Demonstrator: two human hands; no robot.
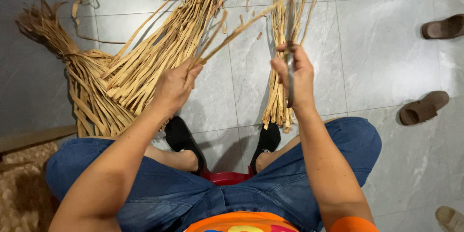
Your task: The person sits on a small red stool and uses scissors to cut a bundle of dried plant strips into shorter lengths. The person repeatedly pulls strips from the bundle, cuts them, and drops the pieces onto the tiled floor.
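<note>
My left hand pinches one end of a thin tan cane strip that slants up and to the right. My right hand is closed around a dark-handled knife held upright, its blade blurred near the strip's upper end. A small bundle of cut strips lies on the floor under my right hand. A large heap of long tan strips spreads on the floor to the left of my left hand.
I sit on a red stool in blue jeans, black socked feet on the grey tiled floor. Brown slippers lie at the right. A woven mat shows at the lower left.
</note>
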